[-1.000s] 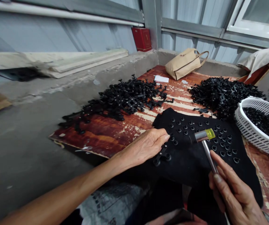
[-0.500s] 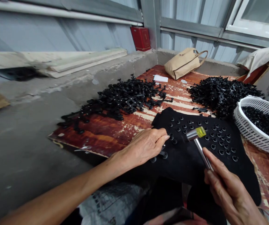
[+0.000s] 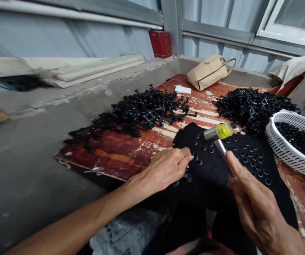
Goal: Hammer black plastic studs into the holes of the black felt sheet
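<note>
My right hand [image 3: 253,194] is closed round the metal handle of a mallet [image 3: 217,132]. Its shiny head has a yellow face and is raised above a black mat [image 3: 208,187]. My left hand [image 3: 170,164] rests low over the mat's left part, its fingers pinched. From under those fingers stick out the round ends of a black linked part [image 3: 187,177], mostly covered by the hand. Several small black round pieces [image 3: 252,164] stand in rows on the mat, some hidden behind the mallet and right hand.
A heap of black linked parts [image 3: 144,109] lies at the left on the worn red-brown board [image 3: 131,152]. Another black heap [image 3: 253,106] is at the back right, beside a white basket [image 3: 288,148] of small black pieces. Behind sit a beige bag [image 3: 208,72] and concrete ledge [image 3: 94,88].
My right hand has lifted the mallet, its head now higher and slightly left. The left hand has stayed almost in place over the black part.
</note>
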Available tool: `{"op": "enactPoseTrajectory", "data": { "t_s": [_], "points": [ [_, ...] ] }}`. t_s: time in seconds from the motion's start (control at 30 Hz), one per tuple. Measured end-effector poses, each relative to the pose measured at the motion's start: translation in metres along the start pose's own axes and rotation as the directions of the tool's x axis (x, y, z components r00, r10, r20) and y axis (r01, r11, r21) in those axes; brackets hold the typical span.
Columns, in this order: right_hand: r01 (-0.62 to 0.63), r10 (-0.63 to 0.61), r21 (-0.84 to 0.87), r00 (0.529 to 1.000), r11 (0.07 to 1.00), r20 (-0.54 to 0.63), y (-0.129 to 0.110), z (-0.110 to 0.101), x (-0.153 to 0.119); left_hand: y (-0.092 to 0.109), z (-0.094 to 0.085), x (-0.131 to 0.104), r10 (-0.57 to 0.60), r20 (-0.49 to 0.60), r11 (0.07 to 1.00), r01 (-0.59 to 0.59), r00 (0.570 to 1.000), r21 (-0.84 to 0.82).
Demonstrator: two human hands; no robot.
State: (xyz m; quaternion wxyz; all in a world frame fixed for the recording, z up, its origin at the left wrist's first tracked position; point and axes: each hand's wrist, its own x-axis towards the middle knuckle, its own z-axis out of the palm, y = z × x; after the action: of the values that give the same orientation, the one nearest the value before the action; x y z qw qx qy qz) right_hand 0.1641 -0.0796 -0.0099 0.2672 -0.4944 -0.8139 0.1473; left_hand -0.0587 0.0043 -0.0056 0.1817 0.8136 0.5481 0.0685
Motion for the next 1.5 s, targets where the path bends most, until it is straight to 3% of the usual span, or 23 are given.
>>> {"op": "enactPoseTrajectory", "data": {
  "t_s": [0.13,0.33,0.47,0.53,0.73,0.9,1.0,1.1,1.27,1.4,1.5],
  "points": [
    [0.001,0.013,-0.085,0.987,0.996,0.161,0.000,-0.001,0.003,0.002,-0.002,0.000,-0.008,-0.010,0.998,0.008,1.000,0.055],
    [0.047,-0.046,-0.080,0.999,0.996,0.015,0.001,0.000,0.003,0.002,0.000,0.001,-0.004,-0.002,1.000,0.004,1.000,0.016],
    [0.029,0.015,-0.232,0.982,0.972,0.186,0.002,0.002,0.007,0.002,0.001,0.001,0.014,-0.028,0.999,-0.013,1.000,0.031],
    [0.011,0.046,-0.254,0.975,0.967,0.219,0.003,0.003,0.008,0.003,0.000,0.000,0.019,-0.026,0.999,-0.018,0.999,0.039],
    [-0.034,0.062,-0.191,0.988,0.981,0.143,0.009,0.011,0.001,0.004,-0.004,0.000,0.033,0.005,0.999,-0.033,0.999,0.022],
    [-0.019,0.032,-0.092,0.989,0.996,0.144,0.010,0.009,-0.002,-0.006,-0.012,0.012,0.135,0.040,0.990,-0.137,0.990,0.041],
    [0.009,-0.006,-0.044,0.997,0.999,0.081,0.007,0.006,-0.001,-0.012,-0.015,0.018,0.196,0.064,0.980,-0.198,0.978,0.017],
    [0.038,-0.033,-0.080,0.998,0.996,0.062,0.005,0.005,0.000,-0.014,-0.016,0.020,0.226,0.066,0.974,-0.225,0.972,-0.015],
    [0.025,0.001,-0.153,0.987,0.988,0.163,0.004,0.004,0.000,-0.017,-0.015,0.020,0.258,0.075,0.966,-0.258,0.963,-0.002],
    [0.090,-0.089,-0.083,0.996,0.992,0.015,0.002,0.002,-0.001,-0.018,-0.016,0.020,0.246,0.099,0.969,-0.247,0.964,-0.006],
    [0.111,-0.107,-0.153,0.994,0.982,0.034,0.002,0.004,-0.001,-0.018,-0.017,0.019,0.246,0.100,0.969,-0.246,0.964,-0.006]
  ]
}}
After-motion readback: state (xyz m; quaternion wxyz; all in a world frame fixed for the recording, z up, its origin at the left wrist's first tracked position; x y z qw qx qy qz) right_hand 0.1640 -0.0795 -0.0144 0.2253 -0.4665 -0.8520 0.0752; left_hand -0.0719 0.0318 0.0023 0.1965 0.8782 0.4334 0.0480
